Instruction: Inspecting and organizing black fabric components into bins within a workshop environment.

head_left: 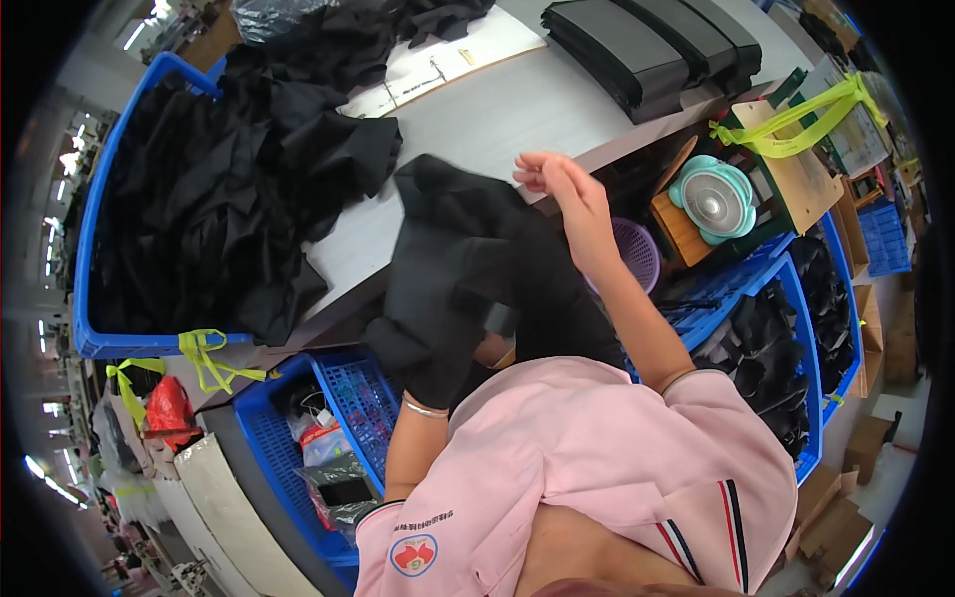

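A dark, loose sheet of black fabric (448,264) is held up in front of a person in a pink shirt (597,428), just off the near edge of a grey tabletop (482,109). The cloth is bunched and folded, and its upper end is raised beside that edge. The left forearm (413,453), banded by a thin bracelet (425,409), is led up under the cloth. The left hand is mostly covered there, so whether it is closed on anything cannot be told. The right hand (565,187) is raised over the near edge, beside the cloth's upper right side; its fingers are loosely bent and the hand looks free.

At the tabletop's left end, a blue crate (139,346) is heaped with more black fabric. White paper (428,80) is laid near the far edge. Toward the right end, flat black panels (637,50) are stacked in rows. Below the near edge, on the right, a turquoise fan (713,201) and a purple basket (642,261) are seen.
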`<state>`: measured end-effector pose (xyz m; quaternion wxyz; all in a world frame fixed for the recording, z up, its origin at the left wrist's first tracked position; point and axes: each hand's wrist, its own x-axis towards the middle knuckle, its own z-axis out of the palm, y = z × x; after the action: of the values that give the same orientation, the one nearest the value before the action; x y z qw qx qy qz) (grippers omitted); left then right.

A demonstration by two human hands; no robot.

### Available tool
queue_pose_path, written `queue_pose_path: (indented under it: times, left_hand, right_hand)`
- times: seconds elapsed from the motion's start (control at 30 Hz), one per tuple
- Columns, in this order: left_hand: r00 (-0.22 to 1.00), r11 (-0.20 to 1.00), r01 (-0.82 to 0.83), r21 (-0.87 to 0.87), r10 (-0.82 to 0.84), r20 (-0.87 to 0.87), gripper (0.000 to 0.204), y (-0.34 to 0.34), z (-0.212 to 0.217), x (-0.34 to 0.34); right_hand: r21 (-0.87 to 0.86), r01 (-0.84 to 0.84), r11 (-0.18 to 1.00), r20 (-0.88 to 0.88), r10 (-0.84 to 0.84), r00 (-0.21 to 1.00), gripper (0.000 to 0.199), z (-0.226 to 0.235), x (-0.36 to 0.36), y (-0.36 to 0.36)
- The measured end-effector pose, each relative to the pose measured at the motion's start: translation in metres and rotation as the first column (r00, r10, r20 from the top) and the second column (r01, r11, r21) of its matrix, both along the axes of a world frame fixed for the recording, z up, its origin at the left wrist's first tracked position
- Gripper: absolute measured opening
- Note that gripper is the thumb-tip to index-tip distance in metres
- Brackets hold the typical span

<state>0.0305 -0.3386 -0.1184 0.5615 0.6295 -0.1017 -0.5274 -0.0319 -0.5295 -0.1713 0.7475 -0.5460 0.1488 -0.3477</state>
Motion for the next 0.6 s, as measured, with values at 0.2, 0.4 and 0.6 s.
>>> queue_pose_path:
  times: [0.2, 0.4, 0.6]
  left_hand:
    - [1.0, 0.993, -0.009, -0.119, 0.006, -0.03, 0.055, -0.009, -0.03, 0.001]
    - [0.996, 0.971, 0.015, -0.237, -0.037, -0.085, 0.055, -0.013, -0.063, 0.009]
    - [0.989, 0.927, -0.058, -0.372, 0.003, -0.145, 0.055, 0.004, -0.09, 0.053]
  right_hand:
    - [-0.656, 0.149, 0.739, -0.11, -0.289, 0.951, 0.03, -0.002, -0.028, 0.014]
    - [-0.73, 0.049, 0.682, -0.239, -0.322, 0.916, 0.028, -0.009, -0.033, -0.006]
    - [-0.628, -0.352, 0.694, -0.144, 0.342, 0.929, 0.015, 0.004, -0.056, -0.038]
